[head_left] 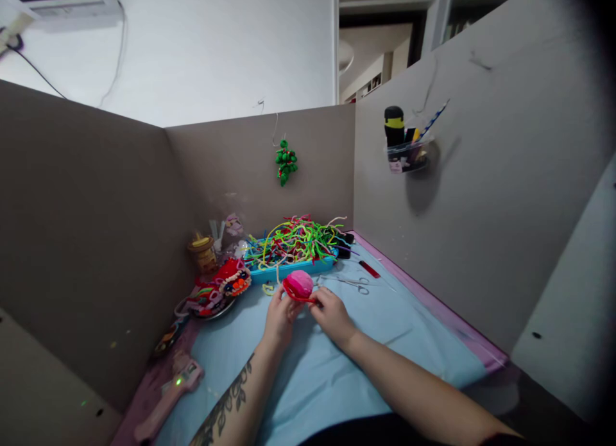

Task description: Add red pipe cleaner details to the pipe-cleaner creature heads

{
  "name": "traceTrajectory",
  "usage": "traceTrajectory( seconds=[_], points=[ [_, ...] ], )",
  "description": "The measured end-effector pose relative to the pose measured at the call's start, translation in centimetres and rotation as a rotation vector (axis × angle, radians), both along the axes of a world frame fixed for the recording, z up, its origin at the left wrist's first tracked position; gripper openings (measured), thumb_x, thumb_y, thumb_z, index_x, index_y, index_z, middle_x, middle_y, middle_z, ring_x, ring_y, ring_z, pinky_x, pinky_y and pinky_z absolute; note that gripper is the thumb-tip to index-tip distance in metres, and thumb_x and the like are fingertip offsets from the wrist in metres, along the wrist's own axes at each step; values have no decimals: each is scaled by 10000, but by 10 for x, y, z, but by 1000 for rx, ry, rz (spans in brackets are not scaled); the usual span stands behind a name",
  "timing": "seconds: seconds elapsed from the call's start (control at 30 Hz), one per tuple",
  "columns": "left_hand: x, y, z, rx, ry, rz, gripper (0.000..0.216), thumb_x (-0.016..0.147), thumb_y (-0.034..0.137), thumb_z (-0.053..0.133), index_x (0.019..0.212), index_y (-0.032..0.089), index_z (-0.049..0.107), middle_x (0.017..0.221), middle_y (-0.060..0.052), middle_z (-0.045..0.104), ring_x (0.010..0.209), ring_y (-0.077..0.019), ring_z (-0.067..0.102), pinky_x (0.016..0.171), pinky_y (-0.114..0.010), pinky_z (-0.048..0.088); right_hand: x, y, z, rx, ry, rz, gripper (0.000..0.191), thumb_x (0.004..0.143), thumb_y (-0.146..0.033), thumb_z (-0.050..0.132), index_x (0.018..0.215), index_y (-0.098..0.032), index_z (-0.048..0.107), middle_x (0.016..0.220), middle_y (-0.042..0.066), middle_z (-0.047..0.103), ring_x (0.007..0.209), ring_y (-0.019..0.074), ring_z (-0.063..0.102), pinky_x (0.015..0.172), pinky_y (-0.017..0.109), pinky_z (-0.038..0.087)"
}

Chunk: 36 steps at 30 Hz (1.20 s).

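A pink fuzzy ball [300,282] with a red pipe cleaner [294,294] along its left and lower edge is between my hands, above the blue cloth. My left hand [280,316] is closed on the ball from the lower left, its fingertips partly hidden behind it. On the other side, my right hand [333,314] pinches the end of the red pipe cleaner. A pale strip rises just left of the ball. Scissors [362,285] lie on the cloth beyond my right hand.
Behind my hands stands a blue tray [294,267] heaped with coloured pipe cleaners [308,240]. Finished-looking fuzzy pieces [226,285] sit in a dish at left. A pink glue gun [176,388] lies front left. Grey panels [269,170] enclose the table; a cup of tools [407,156] hangs right.
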State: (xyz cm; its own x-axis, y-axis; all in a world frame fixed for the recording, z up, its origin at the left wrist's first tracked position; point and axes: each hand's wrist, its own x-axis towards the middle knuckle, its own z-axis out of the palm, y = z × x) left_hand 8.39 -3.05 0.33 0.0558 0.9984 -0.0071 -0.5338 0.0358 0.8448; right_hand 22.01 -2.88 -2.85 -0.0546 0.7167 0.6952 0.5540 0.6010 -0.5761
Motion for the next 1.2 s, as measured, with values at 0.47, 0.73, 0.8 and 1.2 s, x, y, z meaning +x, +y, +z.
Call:
traceTrajectory(
  seconds=[0.47,0.73,0.8,1.2],
  points=[
    [-1,3,-6,14,53,-65,236,575,187,750,777,143,636,751,-32,685,705,-142,639,708,-260,488,-2,14,-15,-195,121,-1,132,730,-120,523,616,-185,544,606,-25,525,600,138,504,568,233,404],
    [-1,8,-13,142,238,69,189,569,200,736,643,158,568,626,6,621,603,-131,585,620,-246,451,-1,-11,8,218,-75,25,279,745,-68,531,938,-231,649,1135,84,551,1061,246,485,940,444,407],
    [1,7,-13,176,257,80,176,547,165,732,618,159,571,622,5,618,621,-136,580,636,-243,446,-1,-14,12,241,-154,46,346,736,-14,494,890,-261,681,1210,54,543,1112,250,458,973,466,379],
    [4,6,-28,399,610,76,41,650,151,637,650,180,608,619,6,593,598,-146,521,595,-237,397,0,-4,7,131,-47,-61,130,796,-115,580,790,-218,659,1042,86,585,1020,251,488,918,459,419]
  ],
)
